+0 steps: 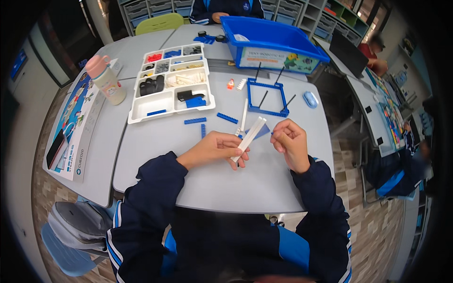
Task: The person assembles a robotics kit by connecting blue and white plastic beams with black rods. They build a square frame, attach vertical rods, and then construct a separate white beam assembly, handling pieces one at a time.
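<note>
My left hand (pixel 212 150) is closed round white building beams (pixel 251 137), which slant up and away to the right. Another thin white strip (pixel 244 115) rises just behind them, with small blue bits near its lower end. To the right of the beams, my right hand (pixel 293 145) pinches a tiny blue piece (pixel 272 133), probably a connector pin, mostly hidden by the fingertips. Beyond both hands lies a square blue frame (pixel 267 112) with black rods standing up from it. Loose blue beams (pixel 196 120) rest on the table left of the frame.
A white sorting tray (pixel 211 101) of parts stands at the far left, a blue bin (pixel 269 35) at the back. A bottle (pixel 108 85) and a printed sheet (pixel 87 127) lie further left. Near the frame are a blue oval object (pixel 310 99) and a small red figure (pixel 230 84). Another person sits opposite.
</note>
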A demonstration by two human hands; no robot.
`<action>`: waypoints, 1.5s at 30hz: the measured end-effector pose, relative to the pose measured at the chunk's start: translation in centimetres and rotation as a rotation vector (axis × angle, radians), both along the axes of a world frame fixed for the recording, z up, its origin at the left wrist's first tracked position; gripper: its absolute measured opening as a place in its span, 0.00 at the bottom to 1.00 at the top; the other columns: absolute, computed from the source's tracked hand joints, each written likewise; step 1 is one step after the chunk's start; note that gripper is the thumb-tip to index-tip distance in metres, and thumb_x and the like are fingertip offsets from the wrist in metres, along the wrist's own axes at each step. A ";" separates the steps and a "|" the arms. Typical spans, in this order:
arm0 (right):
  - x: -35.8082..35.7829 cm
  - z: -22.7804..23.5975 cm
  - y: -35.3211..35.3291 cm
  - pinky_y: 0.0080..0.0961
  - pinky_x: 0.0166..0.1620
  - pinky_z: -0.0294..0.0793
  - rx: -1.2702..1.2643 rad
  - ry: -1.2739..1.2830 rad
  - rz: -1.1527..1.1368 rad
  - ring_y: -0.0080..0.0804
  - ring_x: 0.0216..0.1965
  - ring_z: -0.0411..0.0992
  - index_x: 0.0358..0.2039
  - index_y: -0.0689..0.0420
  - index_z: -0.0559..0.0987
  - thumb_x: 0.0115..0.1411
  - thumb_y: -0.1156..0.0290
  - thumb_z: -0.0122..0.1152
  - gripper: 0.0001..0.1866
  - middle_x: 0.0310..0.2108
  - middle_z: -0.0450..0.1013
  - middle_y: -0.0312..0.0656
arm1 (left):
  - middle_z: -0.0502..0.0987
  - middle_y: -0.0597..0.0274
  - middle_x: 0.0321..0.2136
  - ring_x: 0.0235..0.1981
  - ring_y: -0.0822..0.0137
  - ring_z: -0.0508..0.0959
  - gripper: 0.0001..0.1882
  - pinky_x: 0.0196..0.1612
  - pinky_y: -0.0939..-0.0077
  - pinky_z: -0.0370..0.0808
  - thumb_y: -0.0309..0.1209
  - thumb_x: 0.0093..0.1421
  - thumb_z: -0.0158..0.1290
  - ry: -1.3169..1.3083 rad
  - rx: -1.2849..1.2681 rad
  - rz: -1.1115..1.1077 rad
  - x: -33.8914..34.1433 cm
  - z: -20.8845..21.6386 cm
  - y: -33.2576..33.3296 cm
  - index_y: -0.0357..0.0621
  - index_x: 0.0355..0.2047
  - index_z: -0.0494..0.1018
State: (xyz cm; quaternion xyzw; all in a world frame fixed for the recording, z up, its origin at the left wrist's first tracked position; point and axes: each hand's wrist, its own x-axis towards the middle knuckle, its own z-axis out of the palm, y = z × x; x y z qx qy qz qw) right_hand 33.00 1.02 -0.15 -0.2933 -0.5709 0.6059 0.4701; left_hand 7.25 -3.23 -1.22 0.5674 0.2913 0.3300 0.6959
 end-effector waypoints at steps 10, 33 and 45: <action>0.5 1.4 0.2 0.20 0.30 0.76 0.033 -0.076 -0.007 0.32 0.30 0.80 0.43 0.67 0.79 0.63 0.77 0.61 0.09 0.32 0.80 0.50 | 0.81 0.49 0.38 0.35 0.59 0.83 0.14 0.35 0.71 0.83 0.29 0.66 0.53 0.038 -0.038 0.031 0.7 0.2 0.0 0.31 0.48 0.74; 0.4 2.2 -0.9 0.14 0.22 0.68 0.116 -0.170 -0.044 0.24 0.21 0.75 0.43 0.69 0.78 0.57 0.84 0.64 0.13 0.25 0.77 0.43 | 0.80 0.61 0.30 0.26 0.75 0.76 0.16 0.28 0.82 0.69 0.35 0.68 0.53 0.100 0.005 0.021 0.9 -0.6 0.0 0.36 0.49 0.77; 1.0 1.9 -0.1 0.13 0.20 0.61 -0.115 -0.097 0.191 0.16 0.16 0.65 0.46 0.67 0.79 0.60 0.78 0.63 0.14 0.25 0.76 0.42 | 0.78 0.65 0.31 0.29 0.76 0.74 0.14 0.34 0.81 0.72 0.31 0.68 0.52 0.189 0.086 0.056 0.0 -0.4 0.1 0.35 0.49 0.77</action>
